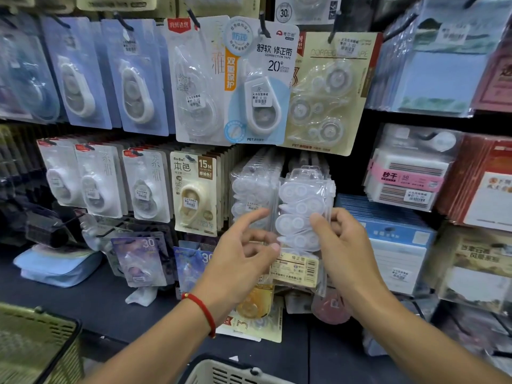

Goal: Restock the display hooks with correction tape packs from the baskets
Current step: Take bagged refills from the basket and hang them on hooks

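The right hand (pixel 342 239) pinches the right edge of a clear pack (pixel 300 217) of white correction tapes, thumb on the front and fingers curled behind it. The left hand (pixel 245 253), with a red cord (pixel 203 310) round its wrist, is at the pack's left edge, its thumb tip touching the plastic near the yellow label and its other fingers spread and loosely bent; whether they grip anything cannot be told. The pack stands upright in front of the display wall, its top overlapping a row of like clear packs (pixel 253 189) hanging just to its left. Further left hang a beige 15M pack (pixel 195 194) and three white ones, with larger packs on hooks (pixel 264 26) above. Blue notepads (pixel 393 239) sit to the right. Below the hands, more packs lie on the dark shelf (pixel 91 297). A white basket (pixel 221 370) shows at the bottom edge and an olive basket (pixel 36 345) at the lower left corner.
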The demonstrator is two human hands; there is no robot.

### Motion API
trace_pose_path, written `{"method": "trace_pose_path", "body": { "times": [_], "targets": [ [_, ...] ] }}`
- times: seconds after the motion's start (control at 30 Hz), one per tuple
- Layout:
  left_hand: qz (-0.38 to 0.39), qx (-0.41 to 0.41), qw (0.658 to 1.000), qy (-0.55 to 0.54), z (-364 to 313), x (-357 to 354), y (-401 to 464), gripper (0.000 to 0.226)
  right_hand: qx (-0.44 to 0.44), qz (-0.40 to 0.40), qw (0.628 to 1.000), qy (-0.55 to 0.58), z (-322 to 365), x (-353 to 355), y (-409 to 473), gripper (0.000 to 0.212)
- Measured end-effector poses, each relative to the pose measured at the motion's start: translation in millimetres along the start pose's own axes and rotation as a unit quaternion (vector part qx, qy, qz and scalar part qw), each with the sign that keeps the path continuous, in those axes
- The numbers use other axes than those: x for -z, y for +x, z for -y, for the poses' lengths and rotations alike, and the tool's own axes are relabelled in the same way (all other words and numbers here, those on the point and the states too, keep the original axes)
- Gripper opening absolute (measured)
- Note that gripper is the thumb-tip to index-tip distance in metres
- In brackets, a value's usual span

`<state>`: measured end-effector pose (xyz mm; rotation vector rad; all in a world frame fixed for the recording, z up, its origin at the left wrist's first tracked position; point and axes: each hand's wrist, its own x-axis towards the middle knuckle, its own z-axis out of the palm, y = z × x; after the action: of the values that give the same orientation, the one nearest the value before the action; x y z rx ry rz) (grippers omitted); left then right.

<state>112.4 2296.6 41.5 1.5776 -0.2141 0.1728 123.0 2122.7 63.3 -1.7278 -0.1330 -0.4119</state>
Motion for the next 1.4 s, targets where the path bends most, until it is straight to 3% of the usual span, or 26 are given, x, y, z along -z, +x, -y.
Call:
{"method": "trace_pose_path", "body": {
  "times": [0.67,0.77,0.87,0.93,0.97,1.1,1.23,1.4],
  "targets": [
    [0.014,-0.025,1.0,-0.009,-2.4,-3.7,-1.5,0.054,-0.013,-0.035,0.999,0.01,7.4,9.0,-0.3,0.02],
    [0.012,-0.032,0.999,0.025,-0.9,-5.1,-0.3,0.054,0.042,-0.056,0.996,-0.058,1.0,8.3,0.3,0.011],
    [0.005,-0.075,0.978,0.197,5.7,-3.1,1.1,0.055,0.227,-0.089,0.937,-0.25,-9.9,9.7,-2.6,0.046],
    [-0.017,-0.13,0.934,0.333,10.0,2.6,2.1,0.059,0.333,-0.038,0.862,-0.38,-22.4,8.7,-1.5,0.053],
    [-0.027,-0.158,0.909,0.383,10.9,6.0,3.0,0.061,0.346,-0.004,0.831,-0.435,-30.7,7.9,1.3,0.056],
    [-0.012,-0.182,0.851,0.493,16.7,16.1,9.8,0.07,0.24,0.089,0.773,-0.581,-48.2,-6.8,17.6,0.083],
    [0.049,-0.143,0.837,0.525,26.3,24.8,12.3,0.086,0.161,0.09,0.788,-0.587,-51.3,-28.3,42.5,0.092],
    [0.083,-0.139,0.825,0.541,33.8,40.4,5.7,0.084,0.12,0.094,0.795,-0.587,-55.8,-46.2,56.1,0.092]
  ]
}}
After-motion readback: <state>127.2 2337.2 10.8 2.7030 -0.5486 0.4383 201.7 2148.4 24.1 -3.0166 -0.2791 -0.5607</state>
